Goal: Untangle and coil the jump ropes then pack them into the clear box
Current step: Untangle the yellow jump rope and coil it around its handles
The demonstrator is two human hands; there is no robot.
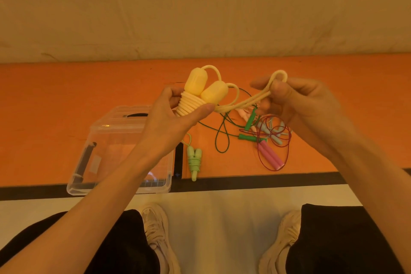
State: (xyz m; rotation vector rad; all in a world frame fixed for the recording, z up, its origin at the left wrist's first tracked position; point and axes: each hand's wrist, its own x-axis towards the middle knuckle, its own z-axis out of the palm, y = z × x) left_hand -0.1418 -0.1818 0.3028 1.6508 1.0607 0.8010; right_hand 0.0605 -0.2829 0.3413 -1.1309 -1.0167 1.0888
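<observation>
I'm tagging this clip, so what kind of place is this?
Probably an indoor room, with the person seated at a low orange surface against a plain pale wall. Pale floor shows below; a clear box sits on the surface.

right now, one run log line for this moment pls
left hand grips wound yellow rope | right hand pinches its loose loop | clear box holds no rope
</observation>
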